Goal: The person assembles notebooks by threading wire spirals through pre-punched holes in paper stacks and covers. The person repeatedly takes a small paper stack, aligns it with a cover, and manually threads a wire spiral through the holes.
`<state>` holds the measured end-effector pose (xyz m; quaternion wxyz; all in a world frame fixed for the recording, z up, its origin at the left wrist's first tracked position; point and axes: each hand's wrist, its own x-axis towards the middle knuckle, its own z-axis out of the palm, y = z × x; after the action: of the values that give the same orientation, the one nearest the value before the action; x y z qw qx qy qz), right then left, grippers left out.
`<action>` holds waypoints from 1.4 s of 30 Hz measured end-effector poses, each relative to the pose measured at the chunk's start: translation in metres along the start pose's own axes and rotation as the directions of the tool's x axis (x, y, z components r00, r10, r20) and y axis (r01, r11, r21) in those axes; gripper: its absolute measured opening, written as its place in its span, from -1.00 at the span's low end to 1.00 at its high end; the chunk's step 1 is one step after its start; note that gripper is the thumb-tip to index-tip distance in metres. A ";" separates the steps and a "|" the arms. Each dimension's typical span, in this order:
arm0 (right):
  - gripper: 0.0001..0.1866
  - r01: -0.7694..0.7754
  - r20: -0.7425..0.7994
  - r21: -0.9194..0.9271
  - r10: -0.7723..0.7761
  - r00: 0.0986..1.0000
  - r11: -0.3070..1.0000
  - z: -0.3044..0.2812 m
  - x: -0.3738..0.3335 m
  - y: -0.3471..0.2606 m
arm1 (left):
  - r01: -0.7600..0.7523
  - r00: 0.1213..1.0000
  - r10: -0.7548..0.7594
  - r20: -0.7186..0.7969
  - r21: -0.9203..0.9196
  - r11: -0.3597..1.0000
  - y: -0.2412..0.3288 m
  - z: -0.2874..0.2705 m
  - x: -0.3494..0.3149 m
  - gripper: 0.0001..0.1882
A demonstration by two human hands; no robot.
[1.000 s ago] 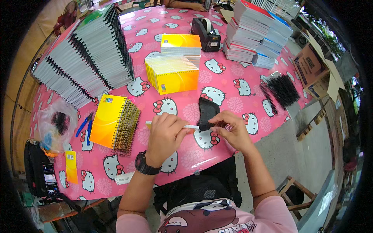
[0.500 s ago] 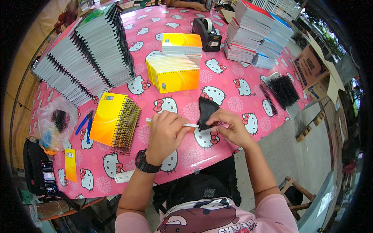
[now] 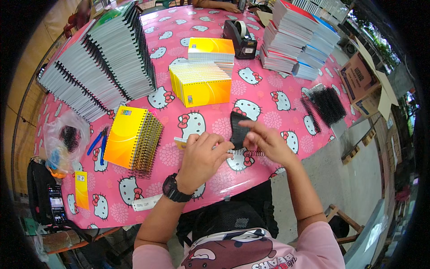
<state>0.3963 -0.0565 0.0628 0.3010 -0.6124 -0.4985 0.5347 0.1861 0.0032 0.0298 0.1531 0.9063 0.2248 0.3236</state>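
Note:
My left hand (image 3: 204, 154) is closed on a thin yellow-and-white notebook (image 3: 180, 141), seen nearly edge-on and mostly hidden by the fingers. From those fingertips a dark spiral coil (image 3: 253, 153) runs to the right, just above the pink cloth. My right hand (image 3: 266, 140) hovers over the coil with thumb and forefinger apart. Its fingers are beside a black curved pad-like thing (image 3: 239, 130), which they partly cover; whether they touch it I cannot tell. Left of my hands lies a stack of yellow-orange notebooks (image 3: 124, 136) with dark coils along their right edge.
Blue-handled pliers (image 3: 103, 148) lie near a plastic bag (image 3: 67, 139). Farther back are more yellow notebooks (image 3: 206, 92), a tape dispenser (image 3: 239, 40), tall spiral-bound stacks (image 3: 98, 58) and book piles (image 3: 289, 38). Black coils (image 3: 327, 105) lie at the right edge, near a cardboard box (image 3: 358, 78).
My right hand has come off the coil, and its thumb and forefinger have spread. My left hand has shifted slightly right and down with the notebook. More of the coil shows.

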 end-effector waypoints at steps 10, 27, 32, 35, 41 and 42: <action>-0.23 0.362 0.098 -0.732 -0.438 0.894 0.577 -0.021 0.043 0.034 | -0.001 0.996 0.005 0.093 -0.035 0.999 -0.003 -0.007 0.000 -0.75; -0.46 0.410 -0.045 -0.084 -0.414 0.909 0.908 0.016 0.002 0.032 | 0.014 1.000 -0.014 -0.014 -0.018 1.000 -0.026 -0.011 -0.006 -0.69; -0.62 0.436 0.011 0.248 -0.453 0.891 0.865 0.012 0.000 0.027 | -0.014 0.999 0.013 -0.034 -0.006 1.000 -0.024 -0.008 -0.006 -0.70; -0.59 0.321 -0.122 -0.012 -0.320 0.940 0.947 0.014 0.004 0.024 | 0.038 0.986 -0.053 -0.155 -0.099 0.994 -0.019 -0.006 -0.004 -0.59; -0.54 0.389 0.052 0.224 -0.409 0.911 0.894 0.017 -0.001 0.029 | 0.348 0.827 -0.562 -0.023 -0.765 0.543 -0.036 0.008 -0.040 -0.36; -0.53 0.372 0.006 0.235 -0.384 0.923 0.898 0.017 -0.001 0.031 | 0.459 0.818 -0.548 0.176 -0.774 0.436 -0.040 0.009 -0.047 -0.38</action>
<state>0.3893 -0.0699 0.0309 0.4547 -0.4511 -0.5502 0.5358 0.1477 0.0126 -0.0182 0.6128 0.6161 0.3255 0.3728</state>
